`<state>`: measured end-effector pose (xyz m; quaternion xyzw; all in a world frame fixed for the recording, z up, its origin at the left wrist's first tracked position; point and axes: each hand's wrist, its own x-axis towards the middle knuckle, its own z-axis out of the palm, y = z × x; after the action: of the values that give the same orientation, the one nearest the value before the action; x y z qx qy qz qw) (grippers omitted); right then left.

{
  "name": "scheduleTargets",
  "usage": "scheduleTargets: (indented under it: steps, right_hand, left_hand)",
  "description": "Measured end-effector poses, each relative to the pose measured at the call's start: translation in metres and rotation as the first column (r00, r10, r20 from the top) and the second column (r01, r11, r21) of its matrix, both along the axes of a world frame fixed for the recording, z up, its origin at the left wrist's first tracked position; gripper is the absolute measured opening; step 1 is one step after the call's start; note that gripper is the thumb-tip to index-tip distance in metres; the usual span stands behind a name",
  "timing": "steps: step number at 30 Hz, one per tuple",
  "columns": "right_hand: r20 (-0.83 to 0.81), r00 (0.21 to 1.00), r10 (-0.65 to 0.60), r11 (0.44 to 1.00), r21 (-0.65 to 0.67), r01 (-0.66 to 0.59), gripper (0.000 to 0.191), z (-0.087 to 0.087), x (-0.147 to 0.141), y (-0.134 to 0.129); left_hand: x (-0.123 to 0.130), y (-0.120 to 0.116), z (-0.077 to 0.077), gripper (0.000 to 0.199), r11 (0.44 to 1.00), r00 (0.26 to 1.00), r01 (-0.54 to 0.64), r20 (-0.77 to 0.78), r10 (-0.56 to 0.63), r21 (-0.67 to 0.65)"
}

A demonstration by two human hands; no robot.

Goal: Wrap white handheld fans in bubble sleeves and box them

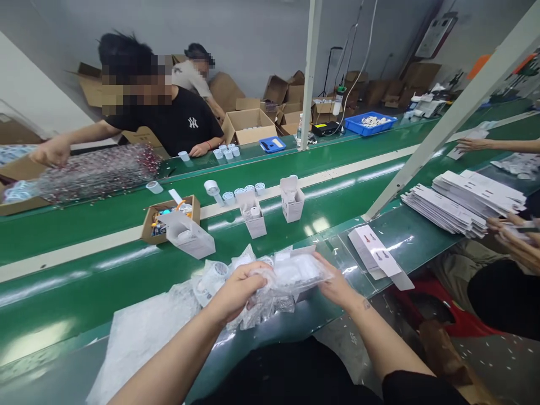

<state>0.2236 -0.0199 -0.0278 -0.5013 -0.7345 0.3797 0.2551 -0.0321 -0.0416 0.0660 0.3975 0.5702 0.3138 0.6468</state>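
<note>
Packet: a white piece in clear wrap (300, 271), held in the air just over the near edge of the belt, above loose wrapped pieces (248, 316). Left hand (241, 289): thumb and fingers pinch the bunched wrap at one end. Right hand (340, 286): at the other end; its fingers are partly hidden, so I cannot tell whether they close on the packet or on the white card behind.

Handling, as judged: support both ends, keep the film flat and pinch lightly; slack wrap could snag on a card edge (thin film slides easily).

Around: three open white cartons, one (197, 243) beside a brown box of small parts (148, 229), the others (253, 224) (294, 209) farther across. A film sheet (147, 326) lies left of the pile. Right: a flattened carton (371, 250), then stacks (447, 212).

Obstructions: the slanted post (394, 180) limits reach rightward; the pile crowds the space under both hands.
</note>
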Motion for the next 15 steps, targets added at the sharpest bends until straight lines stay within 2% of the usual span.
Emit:
scheduleTargets:
  steps: [2,4,5,6,8,10,11,13,15]
  right_hand:
    - [-0.053,0.984,0.172,0.984,-0.025,-0.174,0.035,0.010,0.001,0.001]
    - [-0.082,0.952,0.296,0.954,-0.027,-0.299,0.040,0.014,0.000,0.002]
    - [-0.091,0.945,0.315,0.947,-0.026,-0.319,0.049,0.013,0.000,0.003]
    - [-0.098,0.944,0.315,0.947,-0.026,-0.319,0.059,0.010,0.000,0.004]
    - [-0.106,0.960,0.260,0.964,-0.032,-0.265,0.075,-0.002,0.002,0.005]
    - [-0.093,0.981,0.171,0.983,-0.047,-0.176,0.082,-0.015,0.004,0.004]
    - [-0.080,0.988,0.135,0.989,-0.051,-0.139,0.081,-0.021,0.005,0.003]
    - [-0.049,0.994,0.102,0.994,-0.036,-0.104,0.076,-0.028,0.004,-0.001]
    - [-0.010,0.993,0.115,0.993,-0.011,-0.115,0.073,-0.027,-0.001,-0.005]
  left_hand:
    - [-0.004,0.006,0.006,0.018,0.997,0.988,0.005,-0.155,0.007,0.077]
    - [-0.002,0.010,0.018,0.017,0.973,0.924,0.115,-0.381,-0.031,0.199]
    - [0.004,0.012,0.025,0.017,0.943,0.852,0.225,-0.518,-0.068,0.246]
    - [0.013,0.014,0.032,0.018,0.903,0.747,0.345,-0.657,-0.098,0.257]
    - [0.036,0.018,0.042,0.022,0.821,0.492,0.542,-0.859,-0.138,0.179]
    - [0.058,0.026,0.048,0.027,0.759,0.302,0.648,-0.936,-0.181,0.062]
    - [0.065,0.031,0.049,0.029,0.738,0.249,0.675,-0.944,-0.216,0.009]
    - [0.071,0.039,0.050,0.030,0.709,0.203,0.701,-0.934,-0.293,-0.070]
    - [0.069,0.042,0.052,0.030,0.718,0.185,0.687,-0.928,-0.323,-0.113]
